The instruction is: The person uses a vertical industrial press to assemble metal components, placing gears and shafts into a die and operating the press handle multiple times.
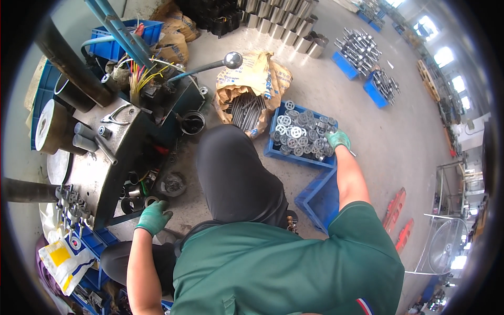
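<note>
Head view: the right gloved hand (pixel 338 139) is at the right side of the blue crate (pixel 295 159) containing spoked metal discs (pixel 296 131); whether its fingers grasp one cannot be determined. The left gloved hand (pixel 153 218), fingers partly curled, is near the metal workbench (pixel 89 170); its grip cannot be determined.

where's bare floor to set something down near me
Bare floor lies between the blue bin of discs and the red bars, and between that bin and the blue boxes farther off. The workbench is crowded with cylinders and metal parts.
</note>
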Demonstrator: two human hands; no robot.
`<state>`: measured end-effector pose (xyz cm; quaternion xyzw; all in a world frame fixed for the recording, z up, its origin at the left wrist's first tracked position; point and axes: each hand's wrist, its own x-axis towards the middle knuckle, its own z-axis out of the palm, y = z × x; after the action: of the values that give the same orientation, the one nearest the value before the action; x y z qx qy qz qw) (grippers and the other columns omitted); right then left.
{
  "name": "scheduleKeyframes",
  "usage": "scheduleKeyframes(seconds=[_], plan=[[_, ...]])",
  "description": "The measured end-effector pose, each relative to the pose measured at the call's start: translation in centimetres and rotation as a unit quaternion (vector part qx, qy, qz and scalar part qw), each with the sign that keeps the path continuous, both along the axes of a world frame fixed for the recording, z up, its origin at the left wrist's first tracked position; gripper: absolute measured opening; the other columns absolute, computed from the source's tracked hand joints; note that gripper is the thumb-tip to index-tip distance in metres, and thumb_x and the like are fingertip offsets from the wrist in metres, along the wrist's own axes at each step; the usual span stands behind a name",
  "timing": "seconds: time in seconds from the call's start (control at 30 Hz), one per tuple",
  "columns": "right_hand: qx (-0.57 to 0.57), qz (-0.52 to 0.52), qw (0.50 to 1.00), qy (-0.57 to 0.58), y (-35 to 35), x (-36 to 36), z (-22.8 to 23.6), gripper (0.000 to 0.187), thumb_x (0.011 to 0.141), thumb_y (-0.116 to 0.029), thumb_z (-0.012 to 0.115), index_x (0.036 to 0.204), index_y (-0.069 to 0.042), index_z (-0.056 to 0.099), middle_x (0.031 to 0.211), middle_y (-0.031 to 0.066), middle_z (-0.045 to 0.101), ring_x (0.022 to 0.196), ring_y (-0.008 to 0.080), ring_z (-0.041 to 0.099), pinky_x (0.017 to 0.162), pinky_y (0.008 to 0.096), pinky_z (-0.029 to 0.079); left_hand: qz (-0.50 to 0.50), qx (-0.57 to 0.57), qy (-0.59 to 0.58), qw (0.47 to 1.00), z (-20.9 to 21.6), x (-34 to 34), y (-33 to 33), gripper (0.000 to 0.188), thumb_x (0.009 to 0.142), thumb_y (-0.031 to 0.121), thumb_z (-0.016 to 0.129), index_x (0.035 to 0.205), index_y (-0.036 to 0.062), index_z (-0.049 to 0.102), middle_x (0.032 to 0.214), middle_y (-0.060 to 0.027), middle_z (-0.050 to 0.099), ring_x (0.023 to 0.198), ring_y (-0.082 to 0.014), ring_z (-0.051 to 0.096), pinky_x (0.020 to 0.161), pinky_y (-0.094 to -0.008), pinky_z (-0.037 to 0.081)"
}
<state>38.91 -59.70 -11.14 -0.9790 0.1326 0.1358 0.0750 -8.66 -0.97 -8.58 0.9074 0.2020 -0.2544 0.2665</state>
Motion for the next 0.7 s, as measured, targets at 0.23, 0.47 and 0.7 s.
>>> scheduleKeyframes(seconds=[0.23, 0.47, 0.7], plan=[[-0.003, 0.019, 1.000, 0.002, -0.5, -6.6, 1.9, 0.079, 0.076, -0.058, 0.084, 0.131, -0.003, 0.071, 0.127, 0.0292, 0.072, 0.120, 0.0434, 0.070, 0.101, 0.0512, 0.056, -0.026, 0.008, -0.048, 0.998, 2.3, 0.9, -0.9, 0.043, 0.093, 0.030, 0.074, 0.127, 0.0038, 0.070, 0.126, -0.0216, 0.070, 0.122, -0.0424, 0.063, 0.104, -0.0490, 0.052], [0.163, -0.084, 0.975, -0.125, -6.2, -8.1, -6.0, 0.055, 0.078, -0.053, 0.084, 0.097, -0.002, 0.076, 0.091, 0.0203, 0.072, 0.085, 0.0358, 0.069, 0.077, 0.0463, 0.051, -0.023, 0.020, -0.107, 0.994, -0.2, -0.7, -0.1, 0.028, 0.091, 0.018, 0.078, 0.117, 0.0075, 0.075, 0.116, -0.0198, 0.073, 0.115, -0.0402, 0.066, 0.101, -0.0469, 0.055], [0.738, -0.241, 0.628, -0.054, -2.4, -8.4, -5.5, 0.033, 0.085, -0.049, 0.074, 0.087, -0.017, 0.066, 0.067, 0.0005, 0.057, 0.047, 0.0159, 0.045, 0.045, 0.0333, 0.032, -0.017, 0.005, -0.085, 0.996, -0.7, -0.4, -0.2, 0.027, 0.093, 0.021, 0.076, 0.117, 0.0077, 0.074, 0.117, -0.0187, 0.071, 0.116, -0.0403, 0.065, 0.100, -0.0476, 0.055]])
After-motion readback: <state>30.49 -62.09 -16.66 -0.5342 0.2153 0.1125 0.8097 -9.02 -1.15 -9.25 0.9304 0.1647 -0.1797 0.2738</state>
